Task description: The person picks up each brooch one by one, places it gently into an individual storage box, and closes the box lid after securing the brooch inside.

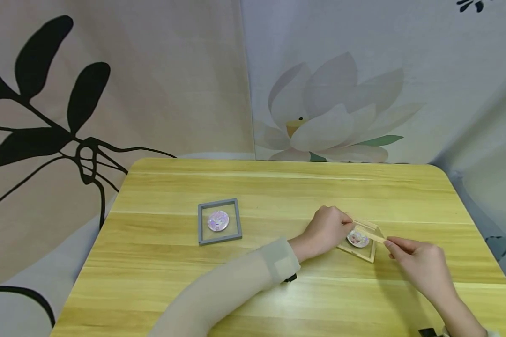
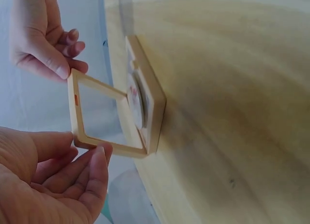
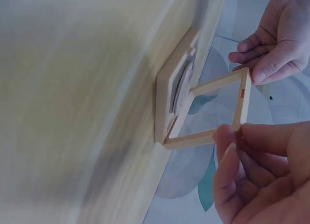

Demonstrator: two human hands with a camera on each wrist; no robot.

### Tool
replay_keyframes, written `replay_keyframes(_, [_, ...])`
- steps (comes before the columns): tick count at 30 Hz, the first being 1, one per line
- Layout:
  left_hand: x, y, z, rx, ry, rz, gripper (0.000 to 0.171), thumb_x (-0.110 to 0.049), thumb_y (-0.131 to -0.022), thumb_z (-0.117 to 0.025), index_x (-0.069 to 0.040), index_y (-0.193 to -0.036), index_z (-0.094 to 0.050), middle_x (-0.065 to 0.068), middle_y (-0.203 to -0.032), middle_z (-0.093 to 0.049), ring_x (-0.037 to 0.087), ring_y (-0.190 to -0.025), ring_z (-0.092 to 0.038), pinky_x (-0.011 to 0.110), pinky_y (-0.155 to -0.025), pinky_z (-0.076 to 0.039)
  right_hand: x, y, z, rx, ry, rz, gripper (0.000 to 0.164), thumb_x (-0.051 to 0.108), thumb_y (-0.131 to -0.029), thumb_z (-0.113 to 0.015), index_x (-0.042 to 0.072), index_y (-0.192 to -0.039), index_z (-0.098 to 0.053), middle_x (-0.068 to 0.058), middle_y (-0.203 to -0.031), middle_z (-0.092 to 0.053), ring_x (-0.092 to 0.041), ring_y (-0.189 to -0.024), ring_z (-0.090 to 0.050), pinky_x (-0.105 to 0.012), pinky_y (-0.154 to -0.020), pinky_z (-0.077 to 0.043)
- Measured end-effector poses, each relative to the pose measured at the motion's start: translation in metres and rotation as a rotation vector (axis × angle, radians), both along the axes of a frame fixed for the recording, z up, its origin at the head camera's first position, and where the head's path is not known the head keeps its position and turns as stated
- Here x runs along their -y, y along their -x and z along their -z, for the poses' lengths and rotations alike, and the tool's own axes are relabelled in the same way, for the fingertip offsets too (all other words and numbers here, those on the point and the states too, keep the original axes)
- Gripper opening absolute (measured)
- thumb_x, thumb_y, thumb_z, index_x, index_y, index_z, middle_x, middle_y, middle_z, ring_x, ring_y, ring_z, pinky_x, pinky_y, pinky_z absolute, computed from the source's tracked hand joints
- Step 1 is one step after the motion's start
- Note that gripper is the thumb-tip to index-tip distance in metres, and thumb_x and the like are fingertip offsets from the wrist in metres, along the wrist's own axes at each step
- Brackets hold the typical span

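A beige hinged display frame [image 2: 156, 98] lies on the right part of the table with its lid [image 2: 74, 112] raised at an angle. Inside the base sits a round badge [image 1: 358, 239] with a printed picture. My left hand [image 1: 328, 228] pinches one corner of the lid between thumb and fingers. The opposite corner is pinched by my right hand [image 1: 423, 266]. Both wrist views show the lid's see-through middle and a small orange-red mark [image 3: 242, 93] on its edge. In the head view, the left hand covers part of the frame's left side.
A grey square display frame [image 1: 200, 225] lies flat further left on the wooden table [image 1: 164, 281]. It holds a pinkish-purple round badge [image 1: 218, 221]. Behind the table hangs a cloth [image 1: 185, 84] printed with dark leaves and a pale flower.
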State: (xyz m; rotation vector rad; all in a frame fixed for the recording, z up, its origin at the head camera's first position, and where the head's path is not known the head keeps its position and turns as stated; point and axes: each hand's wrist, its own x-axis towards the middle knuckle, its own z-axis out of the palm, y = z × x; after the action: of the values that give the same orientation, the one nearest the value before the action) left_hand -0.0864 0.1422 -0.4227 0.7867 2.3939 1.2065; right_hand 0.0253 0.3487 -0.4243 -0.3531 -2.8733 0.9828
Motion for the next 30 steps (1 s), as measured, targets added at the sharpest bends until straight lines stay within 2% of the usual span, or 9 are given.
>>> replay_keyframes(3, [0.003, -0.004, 0.004, 0.026, -0.02, -0.004, 0.019, -0.014, -0.105, -0.066, -0.009, -0.103, -0.085, -0.003, -0.06, -0.067, 0.003, -0.035, -0.027, 0.014, -0.054, -0.038, 0.003, -0.002, 0.002, 0.0, -0.013, -0.014, 0.025, 0.017, -0.1, -0.073, -0.006, -0.109, -0.079, -0.019, -0.093, -0.078, -0.006, -0.064, -0.068, -0.025, -0.046, -0.047])
replay_keyframes(5, [0.005, -0.006, 0.007, 0.054, -0.044, -0.003, 0.024, -0.013, -0.104, -0.066, -0.005, -0.089, -0.084, -0.005, -0.049, -0.055, 0.003, -0.036, -0.025, 0.015, -0.053, -0.035, 0.004, -0.004, 0.005, 0.001, -0.025, -0.031, 0.023, 0.015, -0.099, -0.074, -0.005, -0.107, -0.08, -0.02, -0.095, -0.078, -0.004, -0.063, -0.063, -0.025, -0.046, -0.045])
replay_keyframes(6, [0.005, -0.007, 0.008, 0.066, -0.052, 0.001, 0.029, -0.012, -0.105, -0.066, -0.004, -0.082, -0.082, -0.004, -0.044, -0.045, 0.004, -0.037, -0.024, 0.015, -0.06, -0.037, 0.004, -0.005, 0.006, 0.001, -0.033, -0.039, 0.021, 0.014, -0.098, -0.075, -0.005, -0.106, -0.08, -0.021, -0.096, -0.078, -0.004, -0.061, -0.059, -0.026, -0.046, -0.044])
replay_keyframes(8, [0.007, -0.01, 0.011, 0.076, -0.06, 0.0, 0.035, -0.012, -0.104, -0.066, -0.005, -0.072, -0.078, -0.007, -0.042, -0.036, 0.003, -0.038, -0.025, 0.014, -0.074, -0.041, 0.005, -0.007, 0.009, -0.002, -0.048, -0.057, 0.019, 0.012, -0.096, -0.076, -0.004, -0.104, -0.081, -0.022, -0.098, -0.077, -0.004, -0.061, -0.055, -0.026, -0.046, -0.044])
replay_keyframes(11, [0.008, -0.012, 0.015, 0.089, -0.059, 0.0, 0.032, -0.011, -0.104, -0.066, -0.007, -0.075, -0.08, -0.009, -0.043, -0.036, 0.003, -0.038, -0.027, 0.017, -0.085, -0.043, 0.005, -0.009, 0.013, 0.002, -0.053, -0.075, 0.016, 0.011, -0.095, -0.078, -0.003, -0.102, -0.082, -0.021, -0.097, -0.078, -0.004, -0.061, -0.056, -0.026, -0.047, -0.045])
replay_keyframes(15, [0.008, -0.015, 0.018, 0.09, -0.042, -0.009, 0.025, -0.009, -0.103, -0.067, -0.008, -0.085, -0.084, -0.008, -0.044, -0.041, 0.003, -0.039, -0.029, 0.014, -0.072, -0.044, 0.004, -0.009, 0.017, 0.024, -0.059, -0.095, 0.016, 0.013, -0.095, -0.078, -0.001, -0.101, -0.082, -0.019, -0.097, -0.078, -0.011, -0.075, -0.068, -0.024, -0.055, -0.051])
replay_keyframes(20, [0.007, -0.017, 0.02, 0.065, -0.001, -0.02, 0.019, -0.008, -0.101, -0.069, -0.009, -0.091, -0.085, -0.009, -0.048, -0.053, 0.001, -0.04, -0.031, 0.012, -0.068, -0.044, 0.004, -0.009, 0.021, 0.038, -0.084, -0.125, 0.013, 0.011, -0.093, -0.079, 0.0, -0.099, -0.083, -0.016, -0.094, -0.079, -0.027, -0.086, -0.074, -0.025, -0.06, -0.053])
replay_keyframes(26, [0.007, -0.018, 0.022, 0.071, 0.006, -0.017, 0.017, -0.008, -0.1, -0.069, -0.009, -0.094, -0.085, -0.003, -0.06, -0.069, 0.001, -0.04, -0.034, 0.012, -0.068, -0.045, 0.007, -0.009, 0.022, 0.033, -0.111, -0.135, 0.011, 0.007, -0.091, -0.08, 0.0, -0.098, -0.083, -0.015, -0.093, -0.079, -0.027, -0.084, -0.074, -0.028, -0.06, -0.054])
replay_keyframes(30, [0.01, -0.016, 0.022, 0.078, 0.014, -0.022, 0.022, -0.008, -0.101, -0.068, -0.008, -0.086, -0.084, -0.006, -0.053, -0.06, 0.002, -0.04, -0.034, 0.013, -0.064, -0.043, 0.007, -0.008, 0.022, 0.043, -0.103, -0.14, 0.012, 0.008, -0.092, -0.08, -0.001, -0.099, -0.082, -0.015, -0.093, -0.079, -0.023, -0.083, -0.073, -0.026, -0.06, -0.053])
